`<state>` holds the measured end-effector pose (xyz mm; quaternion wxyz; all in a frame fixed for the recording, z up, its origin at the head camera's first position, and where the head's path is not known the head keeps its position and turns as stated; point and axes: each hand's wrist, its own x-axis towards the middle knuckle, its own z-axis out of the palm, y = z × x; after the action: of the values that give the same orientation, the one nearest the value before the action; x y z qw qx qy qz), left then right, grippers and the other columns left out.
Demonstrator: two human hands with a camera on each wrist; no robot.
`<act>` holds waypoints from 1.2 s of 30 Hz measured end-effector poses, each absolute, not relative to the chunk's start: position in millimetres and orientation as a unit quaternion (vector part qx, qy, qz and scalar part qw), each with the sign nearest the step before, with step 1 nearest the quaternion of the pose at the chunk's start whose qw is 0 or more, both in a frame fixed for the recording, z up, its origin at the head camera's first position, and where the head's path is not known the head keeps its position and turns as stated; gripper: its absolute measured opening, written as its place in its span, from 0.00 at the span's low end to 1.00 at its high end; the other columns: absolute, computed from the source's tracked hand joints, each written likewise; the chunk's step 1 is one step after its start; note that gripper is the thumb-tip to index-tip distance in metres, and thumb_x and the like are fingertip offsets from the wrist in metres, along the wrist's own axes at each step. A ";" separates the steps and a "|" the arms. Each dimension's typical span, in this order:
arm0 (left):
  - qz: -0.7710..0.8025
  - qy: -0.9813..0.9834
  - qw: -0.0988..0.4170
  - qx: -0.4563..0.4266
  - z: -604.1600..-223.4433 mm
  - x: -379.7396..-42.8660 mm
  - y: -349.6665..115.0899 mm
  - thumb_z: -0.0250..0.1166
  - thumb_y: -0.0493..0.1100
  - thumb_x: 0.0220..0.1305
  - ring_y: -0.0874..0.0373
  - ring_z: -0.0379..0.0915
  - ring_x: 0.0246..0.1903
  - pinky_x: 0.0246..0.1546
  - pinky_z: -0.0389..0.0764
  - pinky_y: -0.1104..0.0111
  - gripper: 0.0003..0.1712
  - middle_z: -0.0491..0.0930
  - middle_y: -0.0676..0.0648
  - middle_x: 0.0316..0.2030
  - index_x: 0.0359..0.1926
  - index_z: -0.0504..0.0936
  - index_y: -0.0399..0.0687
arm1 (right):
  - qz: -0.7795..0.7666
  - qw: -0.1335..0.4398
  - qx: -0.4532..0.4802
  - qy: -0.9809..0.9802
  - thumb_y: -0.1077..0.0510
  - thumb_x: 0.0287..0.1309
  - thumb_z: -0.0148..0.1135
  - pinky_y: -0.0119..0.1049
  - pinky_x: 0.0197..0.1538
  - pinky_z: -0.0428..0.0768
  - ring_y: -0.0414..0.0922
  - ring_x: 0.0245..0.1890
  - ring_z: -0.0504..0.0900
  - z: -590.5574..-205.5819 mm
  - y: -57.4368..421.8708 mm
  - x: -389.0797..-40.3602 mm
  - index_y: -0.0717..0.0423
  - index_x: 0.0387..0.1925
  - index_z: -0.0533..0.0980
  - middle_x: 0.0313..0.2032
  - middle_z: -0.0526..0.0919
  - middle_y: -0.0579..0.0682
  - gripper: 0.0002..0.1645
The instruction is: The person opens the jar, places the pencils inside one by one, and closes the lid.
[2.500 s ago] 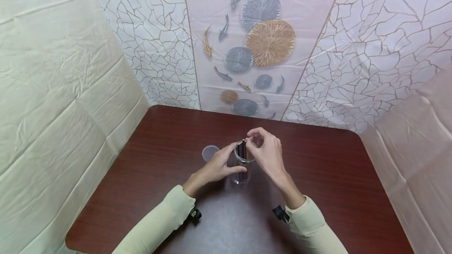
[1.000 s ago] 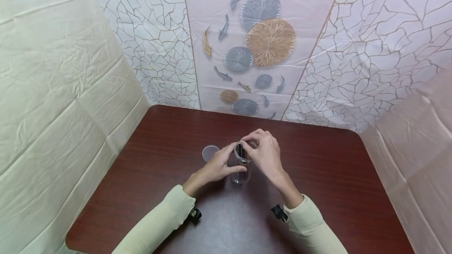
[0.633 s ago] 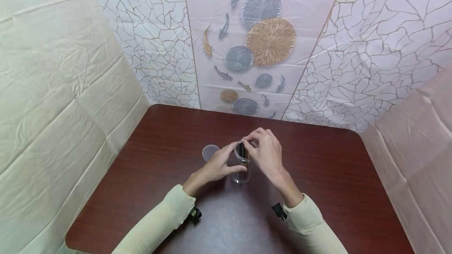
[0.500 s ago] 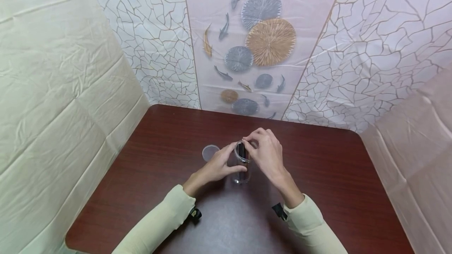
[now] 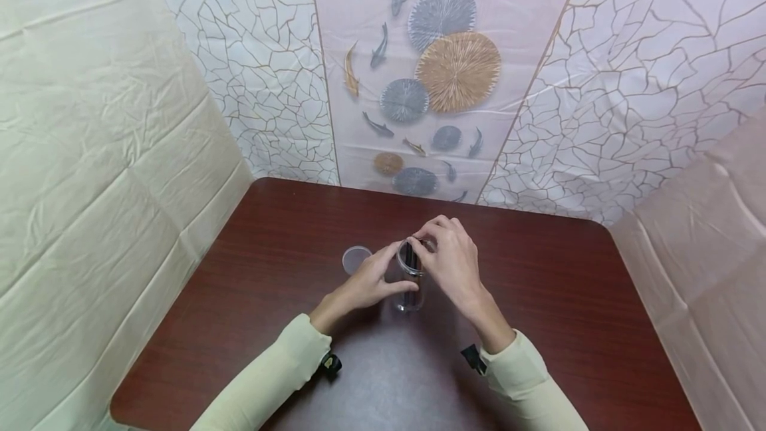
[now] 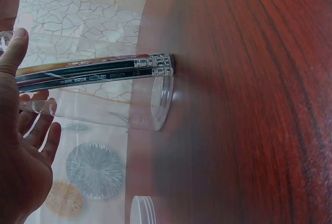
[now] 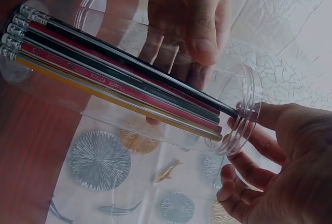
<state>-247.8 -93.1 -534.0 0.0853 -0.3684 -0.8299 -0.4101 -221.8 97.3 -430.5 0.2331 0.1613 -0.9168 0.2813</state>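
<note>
A clear plastic jar stands upright on the table with several pencils inside, in black, red and yellow. Their eraser ends rest at the jar's bottom. My left hand grips the jar from the left, thumb at the front and fingers behind; in the left wrist view that hand curls round the clear wall. At the mouth is my right hand, its thumb and fingertips pinching the upper end of a black pencil. In the right wrist view, the right hand's other fingers curl outside the rim.
A round clear lid lies on the dark red-brown table, left of the jar and behind my left hand. Patterned cloth hangs along the table's back edge, and pale cloth hangs at the left.
My right hand has shifted slightly left over the jar's mouth. Pencil ends that showed at the rim beside its fingers stand lower now. The left hand and lid have stayed put.
</note>
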 end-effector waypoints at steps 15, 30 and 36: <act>-0.409 -0.835 0.066 -0.361 -532.2 -247.8 -92.2 0.80 0.51 0.63 0.50 0.70 0.71 0.72 0.70 0.57 0.52 0.73 0.42 0.72 0.79 0.62 0.41 | 0.363 0.235 0.147 -0.890 0.59 0.54 0.82 0.46 0.36 0.75 0.51 0.32 0.79 -425.5 100.9 -224.2 0.56 0.31 0.90 0.35 0.88 0.49 0.06; -0.409 -0.832 0.080 -0.367 -532.6 -247.8 -93.5 0.80 0.51 0.62 0.49 0.71 0.70 0.70 0.72 0.57 0.51 0.74 0.42 0.71 0.78 0.64 0.41 | 0.350 0.214 0.123 -0.904 0.57 0.54 0.83 0.47 0.35 0.74 0.48 0.33 0.75 -437.0 99.5 -221.5 0.54 0.29 0.89 0.35 0.87 0.47 0.07; -0.412 -0.828 0.087 -0.370 -534.3 -248.3 -92.7 0.80 0.50 0.62 0.49 0.72 0.69 0.69 0.73 0.56 0.51 0.74 0.42 0.71 0.78 0.64 0.41 | 0.278 0.253 0.138 -0.916 0.55 0.52 0.85 0.49 0.35 0.80 0.49 0.39 0.78 -437.9 96.7 -219.3 0.54 0.31 0.91 0.38 0.85 0.48 0.09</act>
<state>-248.3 -92.7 -534.3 0.0874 -0.3697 -0.8284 -0.4116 -219.3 96.7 -437.9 0.2531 0.1379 -0.9162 0.2784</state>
